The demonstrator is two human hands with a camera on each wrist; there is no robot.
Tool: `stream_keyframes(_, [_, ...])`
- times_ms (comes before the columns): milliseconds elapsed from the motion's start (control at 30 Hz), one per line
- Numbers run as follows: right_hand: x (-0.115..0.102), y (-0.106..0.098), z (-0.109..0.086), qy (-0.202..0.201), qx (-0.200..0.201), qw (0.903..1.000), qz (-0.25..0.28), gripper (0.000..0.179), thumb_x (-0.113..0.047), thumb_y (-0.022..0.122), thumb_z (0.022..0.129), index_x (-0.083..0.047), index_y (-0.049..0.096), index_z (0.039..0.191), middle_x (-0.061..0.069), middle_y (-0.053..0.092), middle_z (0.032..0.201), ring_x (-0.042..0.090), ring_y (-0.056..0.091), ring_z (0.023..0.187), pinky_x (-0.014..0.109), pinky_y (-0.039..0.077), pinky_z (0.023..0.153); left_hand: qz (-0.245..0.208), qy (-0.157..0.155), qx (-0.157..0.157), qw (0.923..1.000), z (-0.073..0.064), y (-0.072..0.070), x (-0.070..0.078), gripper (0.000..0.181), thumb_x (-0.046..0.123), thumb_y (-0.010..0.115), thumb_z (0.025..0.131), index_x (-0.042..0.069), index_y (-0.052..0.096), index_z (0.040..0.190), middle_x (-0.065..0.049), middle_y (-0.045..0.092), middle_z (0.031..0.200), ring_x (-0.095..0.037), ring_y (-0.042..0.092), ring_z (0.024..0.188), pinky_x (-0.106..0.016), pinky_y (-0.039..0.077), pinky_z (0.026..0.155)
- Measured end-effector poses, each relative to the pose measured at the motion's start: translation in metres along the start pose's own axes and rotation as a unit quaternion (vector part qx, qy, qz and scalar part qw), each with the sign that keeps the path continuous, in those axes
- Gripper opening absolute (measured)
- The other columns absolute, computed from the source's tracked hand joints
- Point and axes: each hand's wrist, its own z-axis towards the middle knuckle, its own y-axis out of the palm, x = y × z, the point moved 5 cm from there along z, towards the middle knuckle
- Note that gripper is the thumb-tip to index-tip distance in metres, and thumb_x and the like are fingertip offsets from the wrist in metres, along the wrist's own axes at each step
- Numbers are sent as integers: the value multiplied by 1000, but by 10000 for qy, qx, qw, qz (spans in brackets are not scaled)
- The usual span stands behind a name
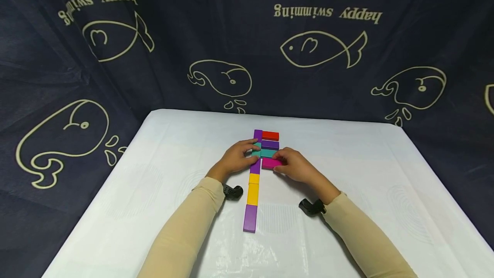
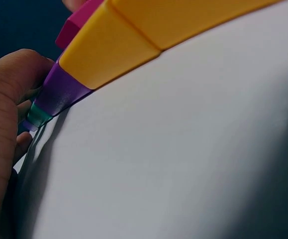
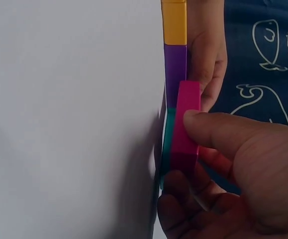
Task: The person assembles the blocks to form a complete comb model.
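Observation:
My right hand (image 1: pixel 295 164) pinches a pink block (image 1: pixel 271 163) between thumb and fingers, beside a long column of coloured blocks. In the right wrist view the pink block (image 3: pixel 187 119) overlaps a teal block (image 3: pixel 167 144), and the thumb lies on its face. My left hand (image 1: pixel 237 156) rests along the column's left side, fingers extended over a teal block (image 1: pixel 256 154) and thumb by a purple block (image 1: pixel 255 167). The left wrist view shows that hand (image 2: pixel 4 109) at the purple block (image 2: pixel 61 92), next to a yellow one (image 2: pixel 96 55).
Right of the column lie a red block (image 1: pixel 270 135), a purple block (image 1: pixel 270 145) and a teal block (image 1: pixel 268 153). Nearer me, the column continues with yellow blocks (image 1: pixel 252 193) and a purple end block (image 1: pixel 250 218). A dark printed cloth (image 1: pixel 231 20) hangs behind the white table (image 1: pixel 154 149).

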Motion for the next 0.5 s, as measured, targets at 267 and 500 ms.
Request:
stream_keyframes(267, [-2,3,0,-143,34,9997,-204,26,-12,78,85,-4,69,107,8,61,96,23,55,87,38,48,81,41,-85,-5,10000,1,1,-1,34,31,67,91,19,70,123,6,47,151,-19,40,139,-39,32,115])
stream_keyframes(500, [-6,4,1,-156,-17,9990,-406,27,-13,78,85,-3,69,108,8,61,97,22,55,88,39,49,84,16,-15,11,10000,1,1,-1,35,31,67,91,18,70,123,5,47,150,-19,41,139,-39,32,114])
